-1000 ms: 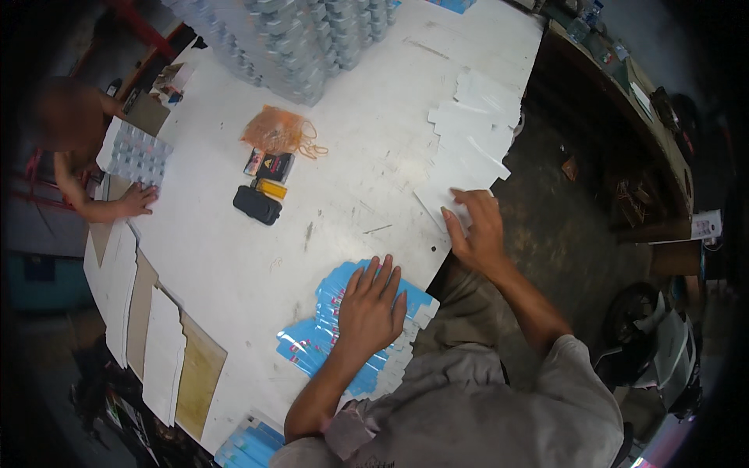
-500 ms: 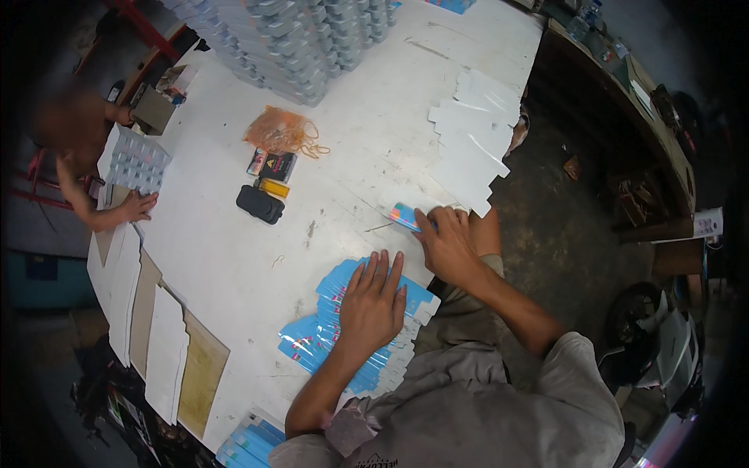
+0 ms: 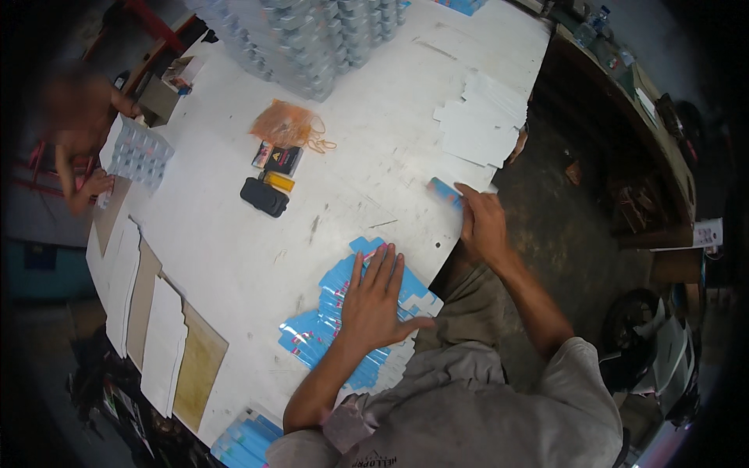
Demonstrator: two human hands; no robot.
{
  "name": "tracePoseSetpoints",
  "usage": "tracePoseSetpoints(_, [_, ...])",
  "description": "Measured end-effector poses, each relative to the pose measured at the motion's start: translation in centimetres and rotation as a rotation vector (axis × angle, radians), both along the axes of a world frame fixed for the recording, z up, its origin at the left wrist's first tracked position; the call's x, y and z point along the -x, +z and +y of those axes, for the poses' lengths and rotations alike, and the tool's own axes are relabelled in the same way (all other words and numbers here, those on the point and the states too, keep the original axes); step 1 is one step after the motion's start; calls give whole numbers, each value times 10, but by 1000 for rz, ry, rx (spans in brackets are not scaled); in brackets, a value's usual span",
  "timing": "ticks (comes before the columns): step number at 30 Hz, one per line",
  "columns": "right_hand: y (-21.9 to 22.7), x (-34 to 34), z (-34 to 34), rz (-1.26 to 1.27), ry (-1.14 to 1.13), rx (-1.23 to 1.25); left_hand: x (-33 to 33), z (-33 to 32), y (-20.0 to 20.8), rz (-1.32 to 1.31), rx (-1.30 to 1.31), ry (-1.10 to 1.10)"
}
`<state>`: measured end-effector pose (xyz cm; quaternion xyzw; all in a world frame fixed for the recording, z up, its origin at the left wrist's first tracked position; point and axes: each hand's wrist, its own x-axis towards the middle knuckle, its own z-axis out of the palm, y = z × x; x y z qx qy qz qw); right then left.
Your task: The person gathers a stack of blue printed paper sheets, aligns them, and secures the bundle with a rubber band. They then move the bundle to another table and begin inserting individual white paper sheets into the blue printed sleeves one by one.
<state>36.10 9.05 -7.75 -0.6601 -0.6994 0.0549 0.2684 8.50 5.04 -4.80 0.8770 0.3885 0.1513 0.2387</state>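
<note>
My left hand (image 3: 373,308) lies flat on a fanned pile of blue printed carton blanks (image 3: 331,292), fingers stretched out and thumb spread to the right. The pile rests at the near edge of the white table, its white tabs toward my lap. By the table's right edge, my right hand (image 3: 482,222) is closed on a blue printed carton piece (image 3: 445,192), smeared by motion. Just beyond it lies a fan of white blanks (image 3: 484,121), plain side up.
Tall stacks of clear plastic trays (image 3: 300,47) stand at the back. An orange bag (image 3: 281,122), small boxes (image 3: 281,160) and a black case (image 3: 264,196) lie mid-table. Cardboard sheets (image 3: 164,343) line the left edge. Across, a person (image 3: 74,117) handles a plastic tray (image 3: 140,156).
My right hand has moved right and away with the blue carton piece. My left thumb has spread outward. The white fan's near end is shorter. The other person's hand has drawn back from the cardboard.
</note>
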Motion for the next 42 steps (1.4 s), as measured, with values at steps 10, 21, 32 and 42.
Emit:
tracePoseSetpoints(10, [8,65,-25,328,178,91,-5,-2,1,165,-94,149])
tracePoseSetpoints(21, [25,79,-90,409,406,99,3,7,4,109,8,-57])
tracePoseSetpoints(32, [-32,-85,82,-136,-3,-181,-2,7,-9,60,-97,-23])
tracePoseSetpoints(42, [18,50,-12,-60,288,100,0,4,-10,137,-92,17])
